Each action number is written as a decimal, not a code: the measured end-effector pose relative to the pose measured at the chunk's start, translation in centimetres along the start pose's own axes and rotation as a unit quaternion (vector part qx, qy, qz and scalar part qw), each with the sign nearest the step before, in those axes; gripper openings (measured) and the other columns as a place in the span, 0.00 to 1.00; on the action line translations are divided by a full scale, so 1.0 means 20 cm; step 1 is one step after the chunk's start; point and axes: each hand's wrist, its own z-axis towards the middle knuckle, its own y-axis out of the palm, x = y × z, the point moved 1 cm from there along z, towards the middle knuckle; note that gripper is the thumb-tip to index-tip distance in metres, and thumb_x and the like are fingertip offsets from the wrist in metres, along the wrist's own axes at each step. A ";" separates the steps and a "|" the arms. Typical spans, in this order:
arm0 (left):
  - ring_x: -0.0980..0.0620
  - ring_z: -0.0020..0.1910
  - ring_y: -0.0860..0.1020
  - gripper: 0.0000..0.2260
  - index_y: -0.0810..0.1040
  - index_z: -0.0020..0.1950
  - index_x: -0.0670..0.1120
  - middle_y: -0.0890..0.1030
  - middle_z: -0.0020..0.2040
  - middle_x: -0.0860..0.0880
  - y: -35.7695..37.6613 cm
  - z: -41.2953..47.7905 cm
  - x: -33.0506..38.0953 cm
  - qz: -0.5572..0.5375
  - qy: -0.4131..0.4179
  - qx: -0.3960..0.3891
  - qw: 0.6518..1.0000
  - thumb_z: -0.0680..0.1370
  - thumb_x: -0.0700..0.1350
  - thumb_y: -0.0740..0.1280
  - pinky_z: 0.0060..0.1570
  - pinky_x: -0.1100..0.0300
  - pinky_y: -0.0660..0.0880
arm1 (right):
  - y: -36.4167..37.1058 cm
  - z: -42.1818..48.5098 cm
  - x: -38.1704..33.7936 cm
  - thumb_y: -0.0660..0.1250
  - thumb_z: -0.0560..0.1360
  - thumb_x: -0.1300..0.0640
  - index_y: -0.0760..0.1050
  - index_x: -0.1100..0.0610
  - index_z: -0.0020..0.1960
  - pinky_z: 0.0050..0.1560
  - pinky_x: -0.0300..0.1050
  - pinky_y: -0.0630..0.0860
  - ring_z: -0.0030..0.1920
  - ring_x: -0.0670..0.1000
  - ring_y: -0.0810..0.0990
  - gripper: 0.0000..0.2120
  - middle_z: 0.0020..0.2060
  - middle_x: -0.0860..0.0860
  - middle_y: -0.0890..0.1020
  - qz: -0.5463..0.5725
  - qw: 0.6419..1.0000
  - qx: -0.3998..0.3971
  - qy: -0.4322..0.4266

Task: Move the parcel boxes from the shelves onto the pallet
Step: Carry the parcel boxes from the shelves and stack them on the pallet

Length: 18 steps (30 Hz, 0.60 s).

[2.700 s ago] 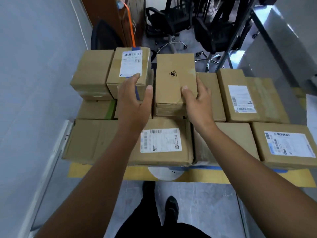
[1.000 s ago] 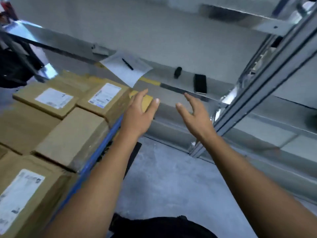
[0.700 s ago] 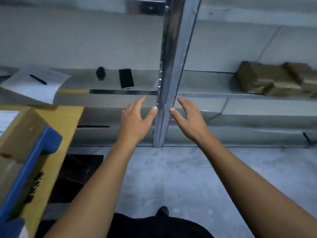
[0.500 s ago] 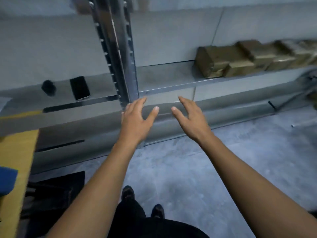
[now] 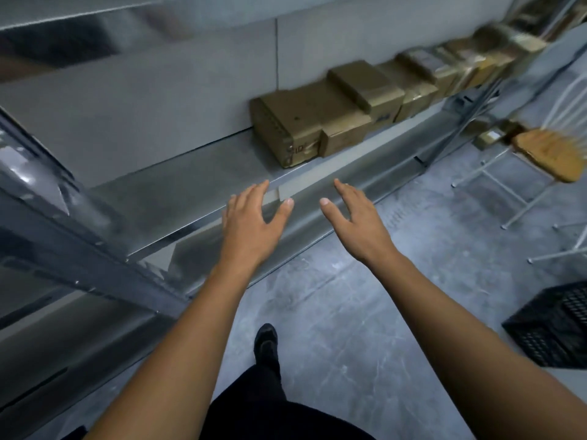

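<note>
Brown cardboard parcel boxes stand in a row on a grey metal shelf [image 5: 190, 185], running toward the upper right. The nearest large box [image 5: 298, 125] has a smaller flat box [image 5: 365, 84] on top of it. My left hand [image 5: 251, 223] and my right hand [image 5: 355, 220] are held out side by side, fingers straight and spread, holding nothing. Both hover over the shelf's front edge, short of and to the lower left of the nearest box. The pallet is out of view.
A metal shelf upright [image 5: 79, 249] slants across the left. A white wire chair with a wooden seat [image 5: 549, 154] stands at the right, and a black plastic crate [image 5: 552, 328] sits on the grey floor at the right edge. My shoe [image 5: 266, 341] is below.
I have turned from the stacked pallet, where my hands rested on a box, to the shelving. The row of boxes has come closer and both empty hands stay held out.
</note>
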 end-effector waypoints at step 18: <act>0.39 0.78 0.64 0.31 0.62 0.83 0.55 0.67 0.79 0.40 0.42 1.03 0.00 0.058 -0.047 0.000 0.997 0.82 0.64 0.61 0.77 0.47 0.62 | -0.06 1.11 0.20 0.56 0.80 0.30 0.63 0.52 0.82 0.78 0.49 0.61 0.80 0.50 0.62 0.39 0.80 0.50 0.68 0.001 0.999 -0.046 -0.019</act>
